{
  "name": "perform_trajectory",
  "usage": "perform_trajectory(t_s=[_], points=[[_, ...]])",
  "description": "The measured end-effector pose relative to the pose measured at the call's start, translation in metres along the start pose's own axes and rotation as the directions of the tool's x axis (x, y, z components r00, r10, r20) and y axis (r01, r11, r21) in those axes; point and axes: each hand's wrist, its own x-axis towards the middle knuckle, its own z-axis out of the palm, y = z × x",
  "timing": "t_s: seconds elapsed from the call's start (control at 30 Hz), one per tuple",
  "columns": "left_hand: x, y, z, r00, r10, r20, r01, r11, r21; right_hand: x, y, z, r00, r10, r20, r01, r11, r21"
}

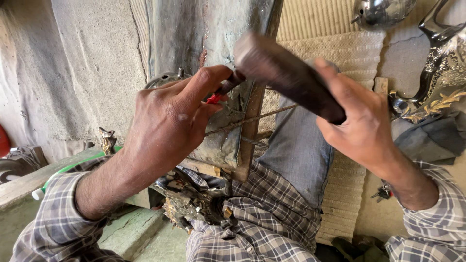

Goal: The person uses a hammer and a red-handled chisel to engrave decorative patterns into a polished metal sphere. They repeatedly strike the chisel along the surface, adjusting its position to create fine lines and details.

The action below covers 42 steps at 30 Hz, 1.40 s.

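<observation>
**Q:** so what's the setup there, how are you holding everything?

**A:** Nearest me, on my lap, there's a dark ornate metal casting resting on my checked shirt. Just past that, my left hand is wrapped shut around a small red-handled punch, thumb and forefinger pinching the shank, tip set against the grimy metal plate propped up on a wooden frame. My right hand is closed tight on the dark hammer, lifted over the punch to the right of it.

**Q:** any tips for not smashing a thumb?

**A:** My take: keep the punch square to the plate, fingers low on the shank, and let the hammer drop straight onto its end, short taps over big swings. I'd also brace the frame with a knee so it can't rock.

**Q:** what's further back?

**A:** A threaded rod crossing the frame, a woven mat, shiny silver ornaments far right, bare concrete wall far left.
</observation>
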Motion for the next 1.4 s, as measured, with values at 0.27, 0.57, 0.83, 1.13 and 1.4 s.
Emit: perform_trajectory(t_s=[0.27, 0.57, 0.83, 1.13, 1.4], points=[[0.0, -0.005, 0.002, 0.996, 0.084, -0.028, -0.084, 0.996, 0.007, 0.011, -0.016, -0.012, 0.998, 0.027, -0.062, -0.001, 0.927, 0.375], [0.002, 0.0, -0.005, 0.999, 0.039, -0.016, -0.04, 0.998, -0.048, 0.017, -0.02, -0.02, 0.994, -0.082, -0.07, 0.086, 0.995, 0.059], [0.002, -0.003, -0.006, 0.997, 0.074, -0.024, -0.075, 0.997, -0.028, 0.019, -0.014, -0.016, 0.996, -0.06, -0.065, 0.074, 0.969, 0.236], [-0.003, -0.008, -0.004, 0.997, 0.061, -0.039, -0.063, 0.996, -0.057, 0.017, -0.011, -0.017, 1.0, 0.031, 0.0, -0.03, 0.977, 0.209], [-0.003, -0.012, -0.005, 0.998, 0.056, -0.01, -0.057, 0.997, -0.052, 0.023, -0.019, -0.022, 1.0, 0.007, -0.008, -0.006, 0.981, 0.193]])
